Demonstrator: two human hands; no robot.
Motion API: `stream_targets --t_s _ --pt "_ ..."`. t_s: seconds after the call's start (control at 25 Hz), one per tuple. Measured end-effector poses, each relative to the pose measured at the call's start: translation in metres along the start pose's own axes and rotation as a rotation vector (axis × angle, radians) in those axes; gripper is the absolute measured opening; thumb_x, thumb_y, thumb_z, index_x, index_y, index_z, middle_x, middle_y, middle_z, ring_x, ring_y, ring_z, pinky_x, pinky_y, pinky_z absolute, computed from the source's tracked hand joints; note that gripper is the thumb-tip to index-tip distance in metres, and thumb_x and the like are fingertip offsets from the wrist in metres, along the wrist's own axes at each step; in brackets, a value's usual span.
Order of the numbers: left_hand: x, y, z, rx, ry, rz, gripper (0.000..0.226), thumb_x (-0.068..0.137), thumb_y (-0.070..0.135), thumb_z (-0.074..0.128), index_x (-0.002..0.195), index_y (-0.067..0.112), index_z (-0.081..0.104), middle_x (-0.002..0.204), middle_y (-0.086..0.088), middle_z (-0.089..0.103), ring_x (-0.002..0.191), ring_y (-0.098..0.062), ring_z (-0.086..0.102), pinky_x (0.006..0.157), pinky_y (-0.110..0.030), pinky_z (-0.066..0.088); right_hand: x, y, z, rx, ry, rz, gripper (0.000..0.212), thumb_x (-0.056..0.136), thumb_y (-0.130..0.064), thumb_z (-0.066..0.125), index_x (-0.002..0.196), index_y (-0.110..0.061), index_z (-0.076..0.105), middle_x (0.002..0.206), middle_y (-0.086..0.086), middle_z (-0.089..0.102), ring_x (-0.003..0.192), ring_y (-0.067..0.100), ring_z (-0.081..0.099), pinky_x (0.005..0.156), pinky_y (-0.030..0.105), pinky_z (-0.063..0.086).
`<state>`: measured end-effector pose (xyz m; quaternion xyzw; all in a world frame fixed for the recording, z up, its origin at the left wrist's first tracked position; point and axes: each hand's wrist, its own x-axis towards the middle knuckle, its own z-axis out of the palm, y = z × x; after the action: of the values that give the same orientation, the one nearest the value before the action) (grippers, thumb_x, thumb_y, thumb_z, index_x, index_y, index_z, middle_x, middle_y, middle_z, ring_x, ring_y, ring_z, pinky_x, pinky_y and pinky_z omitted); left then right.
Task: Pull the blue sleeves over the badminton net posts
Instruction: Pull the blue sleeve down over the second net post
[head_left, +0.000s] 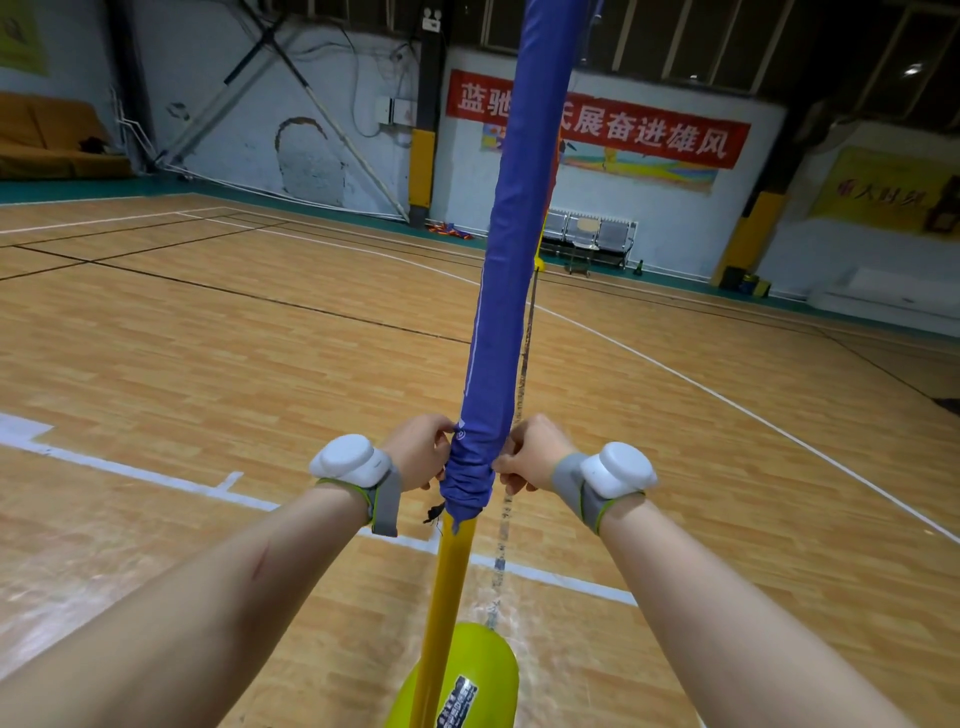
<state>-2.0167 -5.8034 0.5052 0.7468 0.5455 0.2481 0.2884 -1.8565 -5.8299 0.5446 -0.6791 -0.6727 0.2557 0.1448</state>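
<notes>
Two hands, one to each side of one blue sleeve (498, 291): left hand (418, 449) and right hand (530, 457) both pinched shut on the bunched lower hem between them. One yellow post (447, 587), bare below the hands, wrapped in blue from the hands up to the top edge of view. One yellow-green base (483, 670) under the hands, carrying a black label. Two white wrist units (349, 460), one strapped behind each hand on a grey band. One thin net cord (525, 353) just right of the sleeve, beyond the right hand. One red banner (649, 132) on the wall far ahead of the hands, wooden court floor (208, 364) all round.
</notes>
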Motion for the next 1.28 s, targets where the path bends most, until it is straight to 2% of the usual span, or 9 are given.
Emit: stream_targets --t_s 0.16,0.32,0.44,0.52,0.6,0.68,0.84,1.0,1.28 --pt "-0.001 -0.009 0.014 -0.056 -0.025 -0.142 0.038 0.092 0.0 0.028 0.124 0.001 0.048 0.092 -0.018 0.06 0.072 -0.029 0.061 0.051 -0.034 0.053 0.006 0.008 0.021 0.214 -0.016 0.183 0.018 0.089 0.004 0.043 0.074 -0.003 0.049 0.07 0.018 0.058 0.031 0.015 0.055 0.039 0.024 0.044" --pt "-0.006 -0.016 0.025 -0.111 -0.112 -0.24 0.024 0.09 -0.004 0.03 0.097 -0.001 0.053 0.081 -0.014 0.055 0.059 -0.023 0.058 0.037 -0.023 0.047 0.009 0.018 0.037 0.432 -0.033 0.328 0.026 0.09 0.008 0.04 0.067 -0.004 0.045 0.043 0.014 0.055 0.026 0.021 0.052 0.032 0.02 0.044" --pt "-0.013 -0.019 0.033 -0.204 -0.141 -0.272 0.017 0.09 -0.005 0.035 0.084 0.0 0.05 0.079 -0.016 0.055 0.055 -0.018 0.055 0.034 -0.019 0.044 0.014 0.024 0.049 0.524 -0.021 0.363 0.025 0.091 0.003 0.04 0.067 -0.003 0.046 0.061 0.017 0.057 0.05 0.029 0.058 0.047 0.028 0.05" --pt "-0.014 -0.021 0.037 -0.24 -0.125 -0.293 0.023 0.092 -0.003 0.035 0.075 0.001 0.049 0.08 -0.016 0.055 0.056 -0.017 0.054 0.034 -0.018 0.042 0.013 0.024 0.057 0.542 0.017 0.428 0.025 0.091 0.0 0.039 0.067 -0.003 0.043 0.069 0.019 0.052 0.057 0.032 0.055 0.043 0.028 0.05" --pt "-0.013 -0.022 0.043 -0.278 -0.126 -0.328 0.032 0.093 -0.003 0.032 0.064 0.006 0.044 0.072 -0.012 0.051 0.056 -0.017 0.051 0.039 -0.022 0.041 0.022 0.024 0.066 0.675 0.006 0.45 0.021 0.086 0.001 0.047 0.066 -0.007 0.043 0.083 0.022 0.058 0.073 0.038 0.063 0.062 0.038 0.058" --pt "-0.013 -0.022 0.047 -0.303 -0.135 -0.371 0.035 0.094 -0.001 0.03 0.062 0.007 0.042 0.066 -0.008 0.046 0.055 -0.018 0.049 0.044 -0.026 0.04 0.022 0.025 0.072 0.806 0.017 0.476 0.024 0.084 0.004 0.047 0.064 -0.008 0.04 0.079 0.021 0.055 0.067 0.032 0.058 0.07 0.039 0.055" --pt "-0.01 -0.025 0.052 -0.339 -0.131 -0.408 0.036 0.095 0.004 0.031 0.062 0.007 0.044 0.064 -0.008 0.046 0.055 -0.017 0.049 0.047 -0.024 0.04 0.022 0.038 0.073 0.77 -0.037 0.445 0.034 0.086 0.012 0.044 0.06 -0.009 0.034 0.061 0.013 0.034 0.041 0.02 0.035 0.037 0.02 0.035" --pt "-0.007 -0.034 0.054 -0.368 -0.054 -0.359 0.029 0.096 0.011 0.038 0.067 0.011 0.045 0.066 -0.006 0.052 0.052 -0.012 0.054 0.044 -0.021 0.041 0.015 0.039 0.065 0.797 -0.105 0.425 0.028 0.087 0.007 0.051 0.061 -0.001 0.048 0.051 0.01 0.051 0.028 0.009 0.045 0.042 0.019 0.035" --pt "-0.001 -0.051 0.053 -0.274 -0.127 -0.334 0.03 0.094 0.013 0.045 0.065 0.011 0.054 0.061 -0.004 0.058 0.053 -0.008 0.057 0.04 -0.015 0.044 0.03 0.048 0.074 0.619 -0.135 0.381 0.024 0.083 0.009 0.052 0.065 -0.005 0.046 0.059 0.01 0.048 0.031 0.011 0.046 0.038 0.017 0.032"
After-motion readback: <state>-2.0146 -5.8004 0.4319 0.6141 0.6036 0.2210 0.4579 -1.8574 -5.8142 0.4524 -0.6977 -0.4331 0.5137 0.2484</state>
